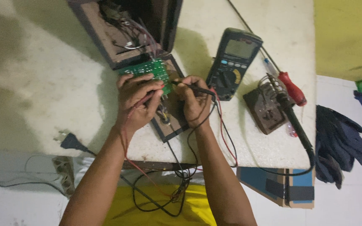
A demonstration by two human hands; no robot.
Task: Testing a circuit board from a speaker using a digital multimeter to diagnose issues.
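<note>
A worn white table (47, 96) carries everything, and at its far edge stands an opened dark box (147, 25) with loose wires spilling out. Below it lies a brown panel (174, 117), and against the box mouth sits a green circuit board (149, 71), just above both hands. To the right rests a dark meter (234, 62), face up, with a soldering iron (296, 121) in its rusty stand (265, 109) and a red-handled screwdriver (292, 88) beyond.

The left hand (135, 98) is clenched around a red probe lead, tip aimed at the board; the tip itself is hidden by the fingers. The right hand (193, 102) pinches a black probe (197, 88), which lies nearly level and points left toward the board.

Probing well likely calls for steady wrists braced on the panel, each tip on one solder point only, and eyes flicking to the meter without shifting pressure. The red and black leads (223, 129) hang off the table edge; keeping them slack avoids tugging the tips.
</note>
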